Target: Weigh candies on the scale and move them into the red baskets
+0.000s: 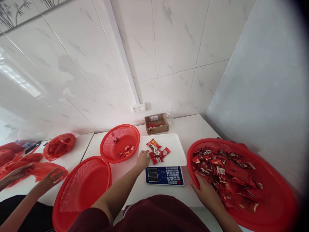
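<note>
My left hand (143,159) reaches onto the white tray (174,151) of a scale (165,175), fingers curled at the edge of a small pile of red candy packets (157,152). My right hand (205,192) rests on the near left rim of a large red basket (270,206) full of red wrapped candies (225,174), fingers bent over the rim and touching the packets. Whether either hand grips a packet is hidden.
A small red basket (120,143) with a few candies stands left of the scale; an empty red basket (80,190) sits nearer. A cardboard box (156,123) is by the wall. At left, another person's hands (36,178) handle red plastic bags (58,146).
</note>
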`<state>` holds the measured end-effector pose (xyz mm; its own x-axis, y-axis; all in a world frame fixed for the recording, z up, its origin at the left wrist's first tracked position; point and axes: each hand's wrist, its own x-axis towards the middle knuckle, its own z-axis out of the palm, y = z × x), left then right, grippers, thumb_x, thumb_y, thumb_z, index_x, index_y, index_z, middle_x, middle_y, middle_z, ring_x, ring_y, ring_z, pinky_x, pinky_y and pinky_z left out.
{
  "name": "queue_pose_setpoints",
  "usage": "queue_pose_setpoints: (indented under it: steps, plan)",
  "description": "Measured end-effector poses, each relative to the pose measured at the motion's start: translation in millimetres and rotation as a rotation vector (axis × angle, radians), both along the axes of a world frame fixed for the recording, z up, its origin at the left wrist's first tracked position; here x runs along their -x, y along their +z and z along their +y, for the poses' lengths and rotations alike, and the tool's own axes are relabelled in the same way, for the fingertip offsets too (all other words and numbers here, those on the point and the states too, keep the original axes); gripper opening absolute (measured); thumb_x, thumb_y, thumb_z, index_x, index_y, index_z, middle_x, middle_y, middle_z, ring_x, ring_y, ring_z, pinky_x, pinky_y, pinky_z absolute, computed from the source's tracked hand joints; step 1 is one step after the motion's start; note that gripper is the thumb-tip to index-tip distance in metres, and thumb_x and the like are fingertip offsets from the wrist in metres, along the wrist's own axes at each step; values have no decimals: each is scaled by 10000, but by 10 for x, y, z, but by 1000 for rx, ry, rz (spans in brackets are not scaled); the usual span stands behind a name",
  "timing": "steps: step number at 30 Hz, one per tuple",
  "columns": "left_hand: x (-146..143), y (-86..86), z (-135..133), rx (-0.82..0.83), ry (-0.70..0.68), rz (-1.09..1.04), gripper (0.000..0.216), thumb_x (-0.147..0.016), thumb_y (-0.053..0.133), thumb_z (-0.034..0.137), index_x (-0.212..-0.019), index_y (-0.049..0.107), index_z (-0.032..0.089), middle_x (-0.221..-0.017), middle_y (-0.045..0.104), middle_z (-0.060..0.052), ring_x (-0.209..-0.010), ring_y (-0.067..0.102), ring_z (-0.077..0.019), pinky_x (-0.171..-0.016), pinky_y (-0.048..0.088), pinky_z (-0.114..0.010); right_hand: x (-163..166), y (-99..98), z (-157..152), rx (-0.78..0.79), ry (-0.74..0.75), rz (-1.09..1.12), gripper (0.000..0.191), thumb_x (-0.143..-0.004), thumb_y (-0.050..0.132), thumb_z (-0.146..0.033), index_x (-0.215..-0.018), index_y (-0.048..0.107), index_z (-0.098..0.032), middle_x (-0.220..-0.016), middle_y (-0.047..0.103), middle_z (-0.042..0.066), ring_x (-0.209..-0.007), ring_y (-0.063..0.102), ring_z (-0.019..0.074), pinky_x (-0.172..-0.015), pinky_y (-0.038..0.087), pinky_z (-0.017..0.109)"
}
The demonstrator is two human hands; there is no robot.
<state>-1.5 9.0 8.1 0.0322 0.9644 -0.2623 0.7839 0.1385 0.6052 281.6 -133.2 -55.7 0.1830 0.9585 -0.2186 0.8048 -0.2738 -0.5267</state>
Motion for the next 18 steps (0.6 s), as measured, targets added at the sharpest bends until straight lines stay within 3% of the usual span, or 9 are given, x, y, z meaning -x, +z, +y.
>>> queue_pose_setpoints:
  steps: [5, 10, 14, 18]
  plan:
    - [5, -45, 92, -55, -80, 131, 188, -778, 595, 200, -959, 640, 222, -1066, 558, -74, -1035, 527, -227, -846, 394, -310, -7, 50, 9, 65, 2, 3, 610, -819, 331, -442, -1316, 439, -106, -1358, 502, 146, -1234, 477, 254, -988, 383, 356]
    - [10, -73, 97, -115, -70, 153, 28, -769, 582, 175, -764, 610, 175, -942, 583, -63, -853, 568, -181, -712, 410, -275, -14, 20, 0, 64, -15, 11, 597, -817, 347, -454, -1309, 451, -132, -1336, 525, 144, -1201, 508, 262, -967, 398, 370]
    - [69, -48, 68, -203, -18, 138, 72, -799, 509, 154, -769, 571, 172, -810, 585, -32, -738, 554, -149, -653, 410, -254, -16, 9, 0, 71, -3, 17, 612, -828, 330, -460, -1334, 416, -127, -1356, 504, 149, -1206, 502, 266, -971, 392, 383]
    - [130, -6, -49, -294, -60, 106, 113, -860, 457, 195, -836, 567, 186, -863, 586, -27, -789, 552, -139, -723, 430, -256, -10, 34, 6, 69, 3, 9, 592, -826, 342, -440, -1321, 431, -128, -1365, 497, 141, -1234, 476, 255, -999, 369, 369]
